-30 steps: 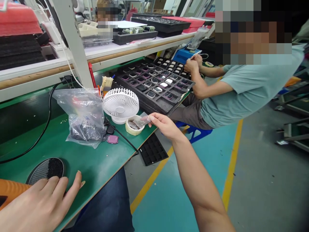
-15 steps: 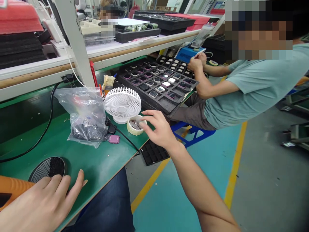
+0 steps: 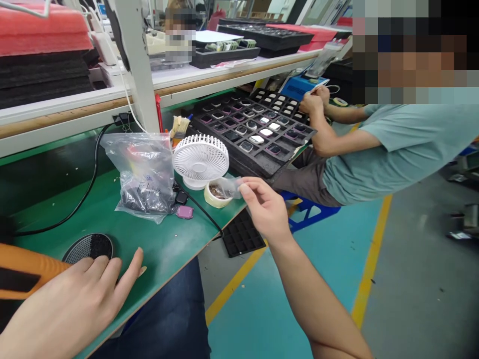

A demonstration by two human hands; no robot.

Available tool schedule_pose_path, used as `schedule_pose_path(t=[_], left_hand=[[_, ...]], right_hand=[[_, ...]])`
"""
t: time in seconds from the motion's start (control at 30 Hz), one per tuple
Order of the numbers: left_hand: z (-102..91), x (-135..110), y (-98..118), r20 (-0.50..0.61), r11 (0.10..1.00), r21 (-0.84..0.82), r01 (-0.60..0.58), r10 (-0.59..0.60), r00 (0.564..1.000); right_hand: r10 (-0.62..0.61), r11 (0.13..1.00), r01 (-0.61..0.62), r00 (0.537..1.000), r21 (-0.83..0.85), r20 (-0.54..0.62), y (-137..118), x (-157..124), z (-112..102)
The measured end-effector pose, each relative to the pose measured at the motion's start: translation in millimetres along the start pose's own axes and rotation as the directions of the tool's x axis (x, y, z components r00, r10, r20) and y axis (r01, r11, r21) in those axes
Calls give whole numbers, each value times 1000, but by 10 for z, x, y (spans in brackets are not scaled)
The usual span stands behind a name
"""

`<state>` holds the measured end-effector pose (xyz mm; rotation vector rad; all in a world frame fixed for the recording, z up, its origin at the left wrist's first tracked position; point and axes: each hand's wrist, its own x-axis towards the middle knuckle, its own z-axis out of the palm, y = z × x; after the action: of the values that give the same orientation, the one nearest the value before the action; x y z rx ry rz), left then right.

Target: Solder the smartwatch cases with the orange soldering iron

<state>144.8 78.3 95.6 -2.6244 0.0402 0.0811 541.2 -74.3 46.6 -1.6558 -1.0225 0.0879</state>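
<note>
My right hand [image 3: 264, 204] pinches a small piece of clear plastic film [image 3: 231, 188] between thumb and fingertips. The film hangs over the rim of a cream-coloured ring-shaped holder [image 3: 217, 200], which looks like a tape roll with small brownish bits inside. Back up, my left hand [image 3: 93, 284] lies low over the green bench, index finger stretched out and the others bent; its palm is hidden. Beside its knuckles are an orange-handled tool [image 3: 41, 267] and a round grey-and-black mesh disc [image 3: 92, 247], partly covered by the fingers.
A white fan [image 3: 202, 159], a clear bag [image 3: 144, 184] of dark parts, a purple piece [image 3: 184, 212] and a black cable [image 3: 202, 212] are on the bench [image 3: 160, 249]. Behind stands a tray of watch-like cases [image 3: 254, 127]. A co-worker [image 3: 352, 134] sits at right.
My right hand has come up with clear film in its pinch, now clearly visible over the ring-shaped holder. The view has shifted slightly; my left hand keeps its pose.
</note>
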Motion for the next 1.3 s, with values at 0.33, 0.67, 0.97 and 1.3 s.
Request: schedule_pose_path(t=[0.33,0.67,0.97,1.3], left_hand=[[-418,659,-450,197,944,-105,312,-288,937],[-540,370,-538,159,933,-236,270,-237,958],[-476,252,-556,-42,952,-231,202,-217,975],[-537,223,-711,54,951,-198,237,-231,971]], right_hand=[[18,919,-203,878,337,478,-716,-471,838],[-199,935,127,961,332,191,-801,-636,1228],[-376,859,308,922,410,95,-774,-642,1413],[-52,775,-95,976,625,212,-740,-813,1587]])
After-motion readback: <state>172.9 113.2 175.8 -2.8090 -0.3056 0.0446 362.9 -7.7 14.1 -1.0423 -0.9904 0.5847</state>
